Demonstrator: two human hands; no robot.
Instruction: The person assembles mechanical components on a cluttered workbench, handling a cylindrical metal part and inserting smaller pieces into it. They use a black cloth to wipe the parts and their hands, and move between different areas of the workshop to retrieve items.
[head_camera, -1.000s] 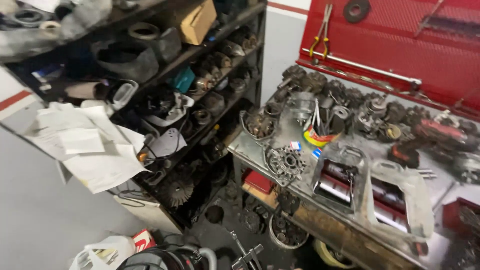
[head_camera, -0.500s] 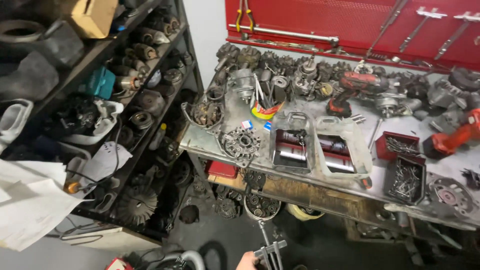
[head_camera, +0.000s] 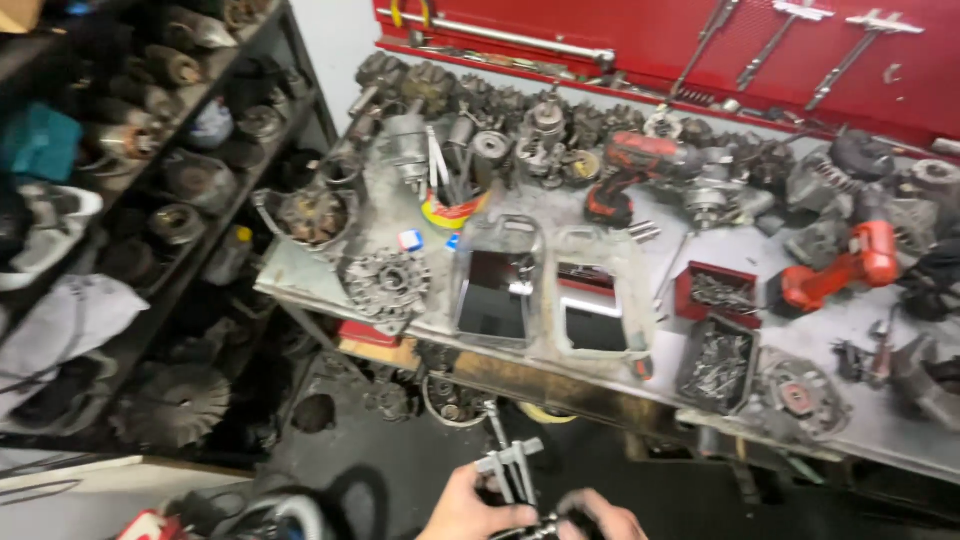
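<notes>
Head view, single frame. Seen at the bottom edge, just left of centre: left hand (head_camera: 478, 508), fingers curled around the lower end of a metal puller tool (head_camera: 510, 468). Beside it, to the right: right hand (head_camera: 600, 518), fingers bent and closed on the same lower end, at a dark knob-like part; exact contact blurred and cut off by the frame edge. Tool held between both hands, neither clearly nearer, left hand showing more of the grip. Long axis of the tool close to upright in the picture, tilted slightly left at the top; pointed up and away from the hands toward the front edge of the workbench (head_camera: 560, 375). Crossbar set across the shaft just above the left hand, thin rods running alongside the shaft. Tip located in front of and below the bench edge, apart from it, over dark floor. On the bench top, well beyond the tool: two grey housings with rectangular openings (head_camera: 545, 290), a toothed round part (head_camera: 385, 285), a red cordless drill (head_camera: 630, 170), an orange power tool (head_camera: 845, 268), two trays of small metal parts (head_camera: 718, 330). Red tool board (head_camera: 650, 40) behind the bench. Shelving with dusty engine parts (head_camera: 170, 150) at left.
</notes>
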